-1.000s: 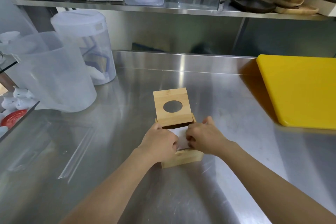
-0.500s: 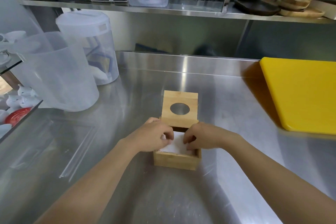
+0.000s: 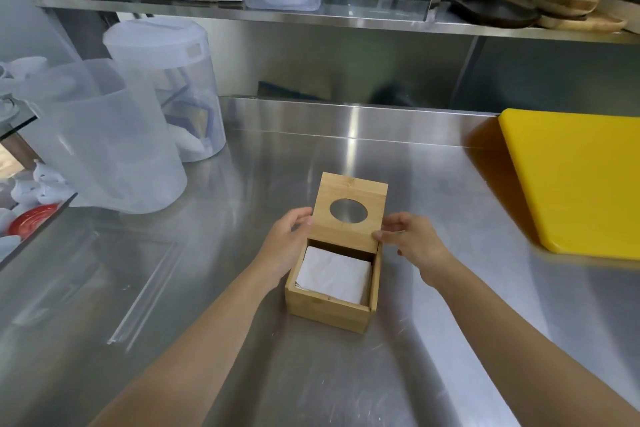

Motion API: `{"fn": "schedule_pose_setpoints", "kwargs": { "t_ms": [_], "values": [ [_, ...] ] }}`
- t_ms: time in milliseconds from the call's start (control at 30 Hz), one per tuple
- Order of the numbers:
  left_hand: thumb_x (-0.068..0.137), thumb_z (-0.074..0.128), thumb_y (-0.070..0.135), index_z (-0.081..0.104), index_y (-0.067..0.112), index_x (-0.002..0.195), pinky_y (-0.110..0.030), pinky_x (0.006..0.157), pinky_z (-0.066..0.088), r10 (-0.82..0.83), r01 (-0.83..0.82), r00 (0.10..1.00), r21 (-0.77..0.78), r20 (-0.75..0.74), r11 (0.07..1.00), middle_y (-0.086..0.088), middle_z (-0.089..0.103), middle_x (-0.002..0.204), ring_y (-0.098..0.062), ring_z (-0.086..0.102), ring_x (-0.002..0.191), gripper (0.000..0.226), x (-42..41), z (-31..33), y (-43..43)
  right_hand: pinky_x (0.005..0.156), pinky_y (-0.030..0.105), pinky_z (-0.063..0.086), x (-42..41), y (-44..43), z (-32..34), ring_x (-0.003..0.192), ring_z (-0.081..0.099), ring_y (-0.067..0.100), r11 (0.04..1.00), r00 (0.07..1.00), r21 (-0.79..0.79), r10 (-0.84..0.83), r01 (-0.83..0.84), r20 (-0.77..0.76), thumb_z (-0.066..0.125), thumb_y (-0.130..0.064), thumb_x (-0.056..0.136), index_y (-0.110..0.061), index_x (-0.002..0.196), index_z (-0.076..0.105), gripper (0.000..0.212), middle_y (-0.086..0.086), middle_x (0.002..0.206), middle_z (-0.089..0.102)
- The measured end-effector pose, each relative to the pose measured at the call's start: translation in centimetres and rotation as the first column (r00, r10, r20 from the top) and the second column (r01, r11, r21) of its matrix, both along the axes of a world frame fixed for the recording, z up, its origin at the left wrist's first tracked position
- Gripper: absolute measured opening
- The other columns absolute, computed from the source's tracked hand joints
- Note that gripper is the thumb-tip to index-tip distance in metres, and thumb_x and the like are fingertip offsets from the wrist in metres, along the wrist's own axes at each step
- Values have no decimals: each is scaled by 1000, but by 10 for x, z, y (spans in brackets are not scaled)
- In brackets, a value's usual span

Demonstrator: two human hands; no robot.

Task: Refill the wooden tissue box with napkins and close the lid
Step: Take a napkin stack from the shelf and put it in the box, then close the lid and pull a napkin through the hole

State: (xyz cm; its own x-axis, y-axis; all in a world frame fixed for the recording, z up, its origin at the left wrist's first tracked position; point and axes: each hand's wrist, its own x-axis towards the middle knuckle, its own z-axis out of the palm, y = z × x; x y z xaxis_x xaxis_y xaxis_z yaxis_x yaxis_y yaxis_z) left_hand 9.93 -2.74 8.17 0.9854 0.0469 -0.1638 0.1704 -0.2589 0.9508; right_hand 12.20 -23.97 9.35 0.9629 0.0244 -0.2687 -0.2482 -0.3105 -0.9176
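The wooden tissue box (image 3: 327,310) stands on the steel counter in the middle of the view. A stack of white napkins (image 3: 333,274) lies inside it, in plain sight. Its sliding lid (image 3: 349,215), with an oval hole, is pushed back so that only the far part of the box is covered. My left hand (image 3: 285,243) touches the lid's left edge with thumb and fingertips. My right hand (image 3: 410,239) pinches the lid's front right corner.
A yellow cutting board (image 3: 575,180) lies at the right. Two translucent plastic pitchers (image 3: 114,146) stand at the left, beside a glass edge with small dishes (image 3: 31,222). A shelf (image 3: 311,15) above holds containers and wooden plates.
Both hands have left the napkins inside the box and moved up to the sides of the lid. The napkins now lie flat and uncovered.
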Motion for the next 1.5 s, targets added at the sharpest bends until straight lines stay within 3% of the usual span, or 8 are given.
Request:
{"fn": "schedule_pose_setpoints", "kwargs": {
  "t_ms": [133, 333, 700, 800, 933, 1133, 1367, 1500],
  "values": [
    [94, 43, 20, 53, 26, 123, -45, 101, 41, 51, -61, 995, -109, -90, 992, 2, 58, 123, -17, 52, 115, 31, 2, 0, -5, 45, 3, 40, 0, 1, -2, 66, 56, 5, 999, 998, 45, 2, -5, 56, 67, 2, 78, -17, 76, 61, 20, -3, 73, 61],
    [96, 39, 13, 54, 31, 99, -14, 66, 33, 94, -100, 994, -93, -64, 991, 17, 55, 98, 4, 47, 90, 23, 0, -7, -12, 61, 11, 46, -3, 2, -8, 73, 58, 11, 999, 977, -6, 39, -39, 209, 68, 3, 76, -21, 73, 60, 25, -3, 75, 62],
    [85, 46, 19, 68, 11, 79, -41, 77, 49, 306, -444, 882, -413, -359, 795, -11, 65, 86, -25, 61, 83, 23, -9, -3, -3, 62, 20, 43, -15, 0, -2, 58, 53, 2, 997, 951, -57, 63, -47, 302, 53, 11, 78, -31, 49, 61, 52, -12, 59, 59],
    [77, 47, 66, 52, 13, 125, -50, 103, 33, 97, -358, 860, -458, -500, 813, -15, 51, 129, -30, 46, 121, 72, -7, 4, 10, 80, 40, 45, -19, 3, 10, 95, 58, 16, 960, 994, 259, -102, 106, -29, 58, -26, 83, -24, 74, 69, 14, 0, 92, 65],
    [70, 48, 73, 34, 20, 138, -50, 102, 36, -163, -149, 833, -498, -528, 854, -13, 43, 142, -32, 44, 124, 87, -13, 12, 12, 100, 66, 28, -25, 5, 13, 121, 40, 27, 927, 908, 374, 148, 11, -392, 49, -69, 73, -16, 115, 57, 68, 4, 121, 53],
    [78, 47, 59, 65, 23, 106, -40, 79, 48, -187, -115, 855, -527, -484, 842, -11, 62, 110, -29, 58, 100, 49, -21, 10, 11, 73, 42, 49, -36, 14, 5, 115, 46, 21, 936, 949, 348, 162, -61, -270, 56, -35, 85, -23, 101, 61, 21, 1, 117, 52],
    [76, 61, 19, 56, 35, 118, -54, 91, 44, -259, 37, 858, -450, -442, 892, -8, 60, 121, -29, 59, 104, 45, -33, 6, 12, 67, 23, 51, -48, 12, -7, 101, 55, 5, 964, 965, 226, 187, -143, -186, 64, -18, 84, -21, 146, 13, 80, -7, 134, 39],
    [77, 55, -4, 31, 44, 135, -54, 79, 50, -205, 21, 873, -385, -442, 923, -7, 59, 116, -32, 60, 99, 79, -38, 4, 9, 100, 36, 45, -53, 15, -11, 129, 41, 18, 977, 981, 159, 158, -140, -109, 66, -12, 82, -20, 145, 15, 81, 0, 147, 34]
  ]
}}
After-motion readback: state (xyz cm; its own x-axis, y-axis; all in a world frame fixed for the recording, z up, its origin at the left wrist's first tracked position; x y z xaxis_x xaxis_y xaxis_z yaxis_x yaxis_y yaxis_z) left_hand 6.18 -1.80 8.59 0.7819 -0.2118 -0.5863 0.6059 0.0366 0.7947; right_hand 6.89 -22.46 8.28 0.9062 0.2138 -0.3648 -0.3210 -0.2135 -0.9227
